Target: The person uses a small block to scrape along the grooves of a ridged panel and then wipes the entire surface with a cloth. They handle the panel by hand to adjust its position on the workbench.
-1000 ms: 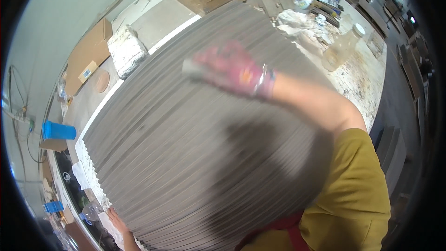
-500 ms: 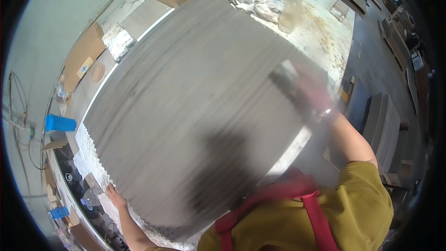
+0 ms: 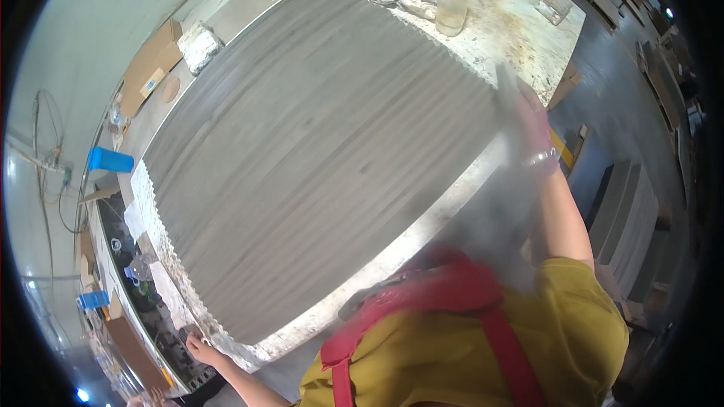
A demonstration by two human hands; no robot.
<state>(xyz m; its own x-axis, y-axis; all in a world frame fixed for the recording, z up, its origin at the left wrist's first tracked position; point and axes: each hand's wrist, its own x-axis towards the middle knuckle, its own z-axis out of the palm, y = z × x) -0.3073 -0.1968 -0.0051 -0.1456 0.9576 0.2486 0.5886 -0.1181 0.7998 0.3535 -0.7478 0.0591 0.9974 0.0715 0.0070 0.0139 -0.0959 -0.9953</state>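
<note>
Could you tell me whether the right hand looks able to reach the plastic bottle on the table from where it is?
Probably yes: the right hand is at the panel's right edge, with bare tabletop between it and the bottle.

A pale, paint-spattered tabletop point(image 3: 520, 30) is seen in a workshop, bounded on the left by a plain light wall point(image 3: 75, 53) along which cardboard boxes point(image 3: 154, 60) are stacked, while a dark grey floor point(image 3: 626, 83) and stacked grey boards point(image 3: 630, 218) are shown on the right.
</note>
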